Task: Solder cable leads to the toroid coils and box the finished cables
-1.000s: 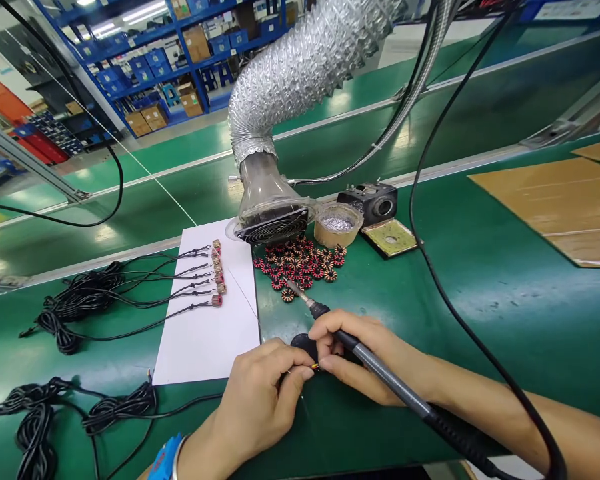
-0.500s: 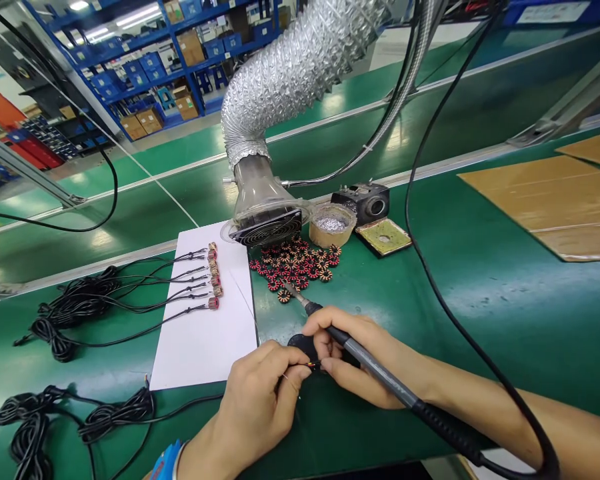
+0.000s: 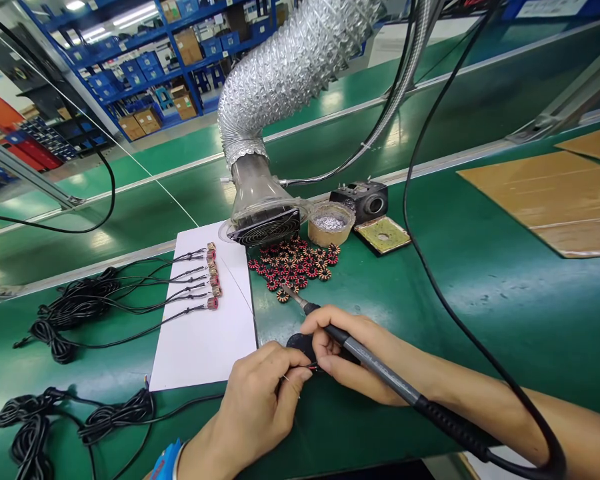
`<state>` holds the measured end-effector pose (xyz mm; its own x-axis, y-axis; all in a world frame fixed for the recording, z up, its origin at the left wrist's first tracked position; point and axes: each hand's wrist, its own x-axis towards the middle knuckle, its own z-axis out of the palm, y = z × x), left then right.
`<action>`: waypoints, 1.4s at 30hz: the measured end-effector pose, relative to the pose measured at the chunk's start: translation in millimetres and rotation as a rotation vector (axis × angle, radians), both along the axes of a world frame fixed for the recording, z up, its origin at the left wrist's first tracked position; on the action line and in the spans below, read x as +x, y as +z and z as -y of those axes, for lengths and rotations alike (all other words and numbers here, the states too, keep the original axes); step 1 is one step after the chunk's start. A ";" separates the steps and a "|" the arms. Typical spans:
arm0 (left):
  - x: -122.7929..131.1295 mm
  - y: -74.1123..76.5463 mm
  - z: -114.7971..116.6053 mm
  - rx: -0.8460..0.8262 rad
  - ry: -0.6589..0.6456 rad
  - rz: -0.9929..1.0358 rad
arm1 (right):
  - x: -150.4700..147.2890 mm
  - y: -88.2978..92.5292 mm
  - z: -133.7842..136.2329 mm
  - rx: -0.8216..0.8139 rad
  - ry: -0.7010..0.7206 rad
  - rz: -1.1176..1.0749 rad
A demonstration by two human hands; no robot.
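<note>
My left hand [image 3: 263, 383] is closed in a pinch on the end of a black cable [image 3: 190, 405], where a short bit of red wire [image 3: 313, 366] shows. A thin strand of what looks like solder wire hangs by the thumb. My right hand [image 3: 355, 353] grips a soldering iron [image 3: 375, 367], its tip pointing up-left at a pile of red and copper wound ring coils [image 3: 297, 270]. The right thumb and fingers also meet at the wire, close to my left fingertips. A dark round object [image 3: 300, 342] lies behind the fingers, partly hidden.
A white sheet [image 3: 205, 347] carries cables ending in small coils. Bundled black cables [image 3: 77, 297] lie left. A fume extractor hood [image 3: 260, 207] overhangs the coils, beside a solder-filled cup [image 3: 330, 227], an iron stand [image 3: 365, 200] and a sponge tray [image 3: 383, 235]. Cardboard [image 3: 550, 200] lies right.
The right fingers have shifted slightly at the wire, and a bit more red wire shows between the hands. The left hand stays nearly still; the view has moved slightly.
</note>
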<state>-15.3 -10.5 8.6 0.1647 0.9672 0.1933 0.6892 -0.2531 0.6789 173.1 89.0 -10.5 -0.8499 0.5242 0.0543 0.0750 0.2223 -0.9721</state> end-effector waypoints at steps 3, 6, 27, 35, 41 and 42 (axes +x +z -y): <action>0.1 0.4 -0.3 0.022 0.020 0.008 | 1.2 0.3 0.2 -0.017 0.009 -0.010; 0.6 0.4 -0.6 0.011 0.017 0.008 | 1.8 -0.4 0.3 -0.001 0.005 -0.019; 6.9 2.2 -1.0 0.092 0.083 0.023 | -4.4 -9.1 4.2 -0.121 -0.054 -0.046; 5.0 -4.9 0.5 0.153 0.048 0.035 | -4.0 -6.8 5.3 -0.040 -0.088 -0.077; 5.5 -4.9 -1.2 0.165 0.054 0.035 | -1.0 -5.7 4.7 0.028 -0.049 -0.062; 5.5 -4.4 -1.3 0.168 0.062 0.031 | -0.7 -5.2 4.2 0.038 -0.042 -0.061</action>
<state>-9.8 -9.2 4.2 0.0968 0.9289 0.3575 0.6863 -0.3225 0.6520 172.4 84.8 -15.7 -0.8218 0.5558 0.1255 0.0260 0.2566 -0.9662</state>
